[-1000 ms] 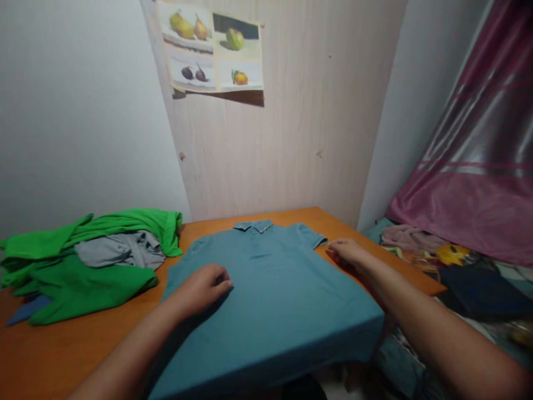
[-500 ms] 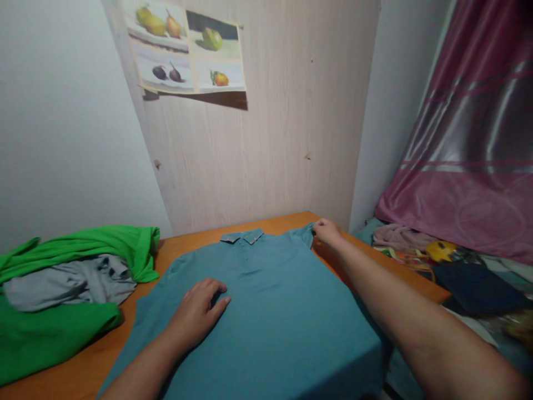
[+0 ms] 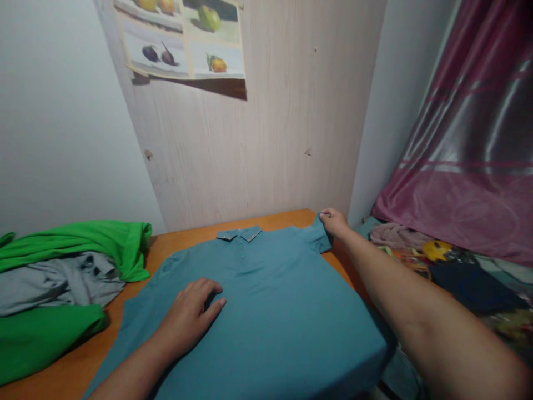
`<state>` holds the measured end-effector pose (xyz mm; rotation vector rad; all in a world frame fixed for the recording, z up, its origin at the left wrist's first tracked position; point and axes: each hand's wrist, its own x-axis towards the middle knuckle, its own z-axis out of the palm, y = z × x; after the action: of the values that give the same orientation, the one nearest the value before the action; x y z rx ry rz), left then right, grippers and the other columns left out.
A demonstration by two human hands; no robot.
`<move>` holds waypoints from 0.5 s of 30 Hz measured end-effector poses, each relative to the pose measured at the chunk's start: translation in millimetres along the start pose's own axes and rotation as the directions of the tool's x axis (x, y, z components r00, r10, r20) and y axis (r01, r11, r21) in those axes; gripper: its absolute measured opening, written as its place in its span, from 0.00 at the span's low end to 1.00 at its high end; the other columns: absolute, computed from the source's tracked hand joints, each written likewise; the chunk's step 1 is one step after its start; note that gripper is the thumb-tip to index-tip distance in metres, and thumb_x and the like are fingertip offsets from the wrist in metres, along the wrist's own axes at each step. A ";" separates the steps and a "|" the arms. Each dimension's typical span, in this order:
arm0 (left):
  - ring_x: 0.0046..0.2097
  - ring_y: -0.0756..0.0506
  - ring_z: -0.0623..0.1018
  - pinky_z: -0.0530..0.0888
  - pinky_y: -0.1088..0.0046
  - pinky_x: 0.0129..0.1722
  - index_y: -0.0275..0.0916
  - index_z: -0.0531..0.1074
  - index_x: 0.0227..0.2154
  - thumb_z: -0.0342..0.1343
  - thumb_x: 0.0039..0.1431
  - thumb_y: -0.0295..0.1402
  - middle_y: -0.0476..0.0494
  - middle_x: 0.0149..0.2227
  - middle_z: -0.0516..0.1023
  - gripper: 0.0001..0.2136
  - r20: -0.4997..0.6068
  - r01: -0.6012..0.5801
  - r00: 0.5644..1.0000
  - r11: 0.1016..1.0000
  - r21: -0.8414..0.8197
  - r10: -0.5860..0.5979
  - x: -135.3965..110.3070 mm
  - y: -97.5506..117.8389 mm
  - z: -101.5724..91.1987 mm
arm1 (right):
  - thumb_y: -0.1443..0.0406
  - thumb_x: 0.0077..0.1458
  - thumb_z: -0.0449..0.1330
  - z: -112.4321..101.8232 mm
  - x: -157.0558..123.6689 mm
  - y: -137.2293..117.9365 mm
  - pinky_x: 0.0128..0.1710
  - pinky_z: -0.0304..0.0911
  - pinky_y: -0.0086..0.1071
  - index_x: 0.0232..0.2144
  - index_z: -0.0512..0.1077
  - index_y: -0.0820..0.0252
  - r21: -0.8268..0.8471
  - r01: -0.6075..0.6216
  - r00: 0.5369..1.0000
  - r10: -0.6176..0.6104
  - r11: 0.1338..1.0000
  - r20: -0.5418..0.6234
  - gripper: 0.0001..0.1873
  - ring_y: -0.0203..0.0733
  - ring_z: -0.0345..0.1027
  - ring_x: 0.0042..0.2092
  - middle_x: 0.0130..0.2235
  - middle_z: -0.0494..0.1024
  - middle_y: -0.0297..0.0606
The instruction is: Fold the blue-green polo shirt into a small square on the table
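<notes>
A teal polo shirt (image 3: 266, 311) lies spread front side up, its collar (image 3: 239, 234) toward the wall and its lower end draped over the near table edge. My left hand (image 3: 194, 305) rests flat on the chest area with fingers extended and thumb apart. At the far right corner, my right hand (image 3: 334, 222) pinches the end of the shirt's sleeve (image 3: 318, 236), which is stretched outward. Part of the sleeve hem is hidden behind the fingers.
The orange wooden table (image 3: 166, 241) meets a wood-grain panel at the back. Crumpled green and grey clothes (image 3: 75, 272) lie on the left. Beyond the right edge, a lower surface holds a dark folded cloth (image 3: 470, 286) and a yellow item (image 3: 437, 250). A pink curtain (image 3: 458, 205) hangs there.
My right hand has pulled the sleeve outward to the right, so it now lies more opened out. My left hand stays on the shirt. The view has shifted slightly.
</notes>
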<state>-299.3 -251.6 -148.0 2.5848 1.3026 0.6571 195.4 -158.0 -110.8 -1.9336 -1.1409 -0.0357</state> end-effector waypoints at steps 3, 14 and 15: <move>0.45 0.39 0.76 0.71 0.59 0.48 0.44 0.74 0.43 0.51 0.64 0.48 0.42 0.44 0.78 0.15 -0.002 -0.003 1.000 1.000 0.006 0.003 0.2 0.7 -0.3 | 0.60 0.56 0.59 -6.3 -0.9 6.2 0.46 0.64 0.39 0.45 0.77 0.53 -0.074 -0.053 0.999 0.052 0.996 -0.005 0.15 0.52 0.72 0.48 0.45 0.80 0.46; 0.45 0.39 0.75 0.70 0.58 0.48 0.44 0.74 0.44 0.50 0.65 0.50 0.41 0.44 0.77 0.17 0.024 0.001 1.000 1.000 0.005 -0.001 0.4 -3.9 1.1 | 0.51 0.55 0.62 -9.3 -17.7 22.6 0.29 0.64 0.35 0.27 0.75 0.62 -0.097 -0.250 0.930 0.267 0.963 0.254 0.19 0.48 0.72 0.32 0.24 0.73 0.44; 0.45 0.39 0.75 0.70 0.58 0.48 0.44 0.74 0.44 0.50 0.65 0.50 0.41 0.44 0.77 0.17 0.023 0.003 1.000 1.000 0.004 -0.003 0.5 -3.3 0.8 | 0.51 0.53 0.64 -6.5 -21.3 20.8 0.26 0.62 0.34 0.25 0.74 0.62 -0.055 -0.238 0.922 0.243 0.970 0.300 0.18 0.45 0.70 0.29 0.22 0.71 0.40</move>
<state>-301.1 -249.3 -149.7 2.5851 1.3013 0.6232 200.5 -181.6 -129.4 -2.1323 -1.0896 0.4011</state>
